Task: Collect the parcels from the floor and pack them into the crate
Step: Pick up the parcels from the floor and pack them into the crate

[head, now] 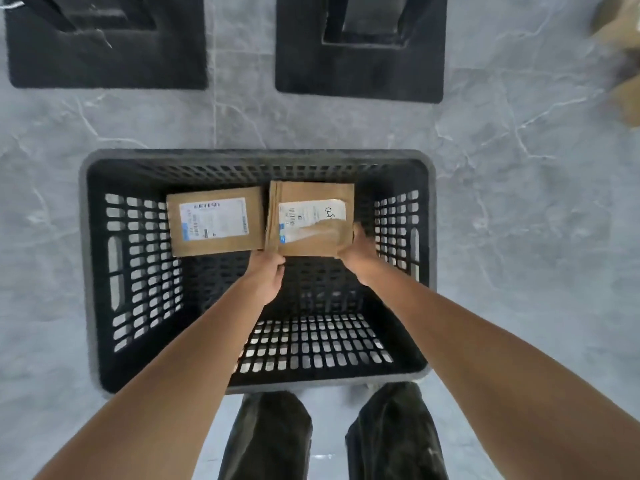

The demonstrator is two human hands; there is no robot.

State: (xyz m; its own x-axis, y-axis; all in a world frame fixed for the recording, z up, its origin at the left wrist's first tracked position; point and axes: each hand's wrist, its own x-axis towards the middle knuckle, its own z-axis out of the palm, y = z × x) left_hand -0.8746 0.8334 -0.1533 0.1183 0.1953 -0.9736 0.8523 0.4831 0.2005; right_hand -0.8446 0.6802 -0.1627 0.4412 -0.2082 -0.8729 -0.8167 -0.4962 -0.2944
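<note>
Two brown parcels are inside the black slatted crate (138,254), which stands on the grey marble floor (519,168).

- First parcel (214,221): lies flat on the crate bottom, far-left area, shipping label up. No hand on it. Counted as packed.
- Second parcel (311,220): just beside the first, on its right. Cannot tell if the edges touch, or if it rests on the bottom yet.
- Left hand (268,271): fingers curled on the near-left corner of the second parcel.
- Right hand (358,252): grasps its near-right corner, thumb along the right edge.

Judgement: placement of the second parcel is in hand and release is not yet done. The near half of the crate bottom is bare.

Left to do: blurred tan shapes (623,64) lie on the floor at the upper right, well apart from the crate. They are probably more parcels but are too blurred to count. Progress is judged early to middle.
</note>
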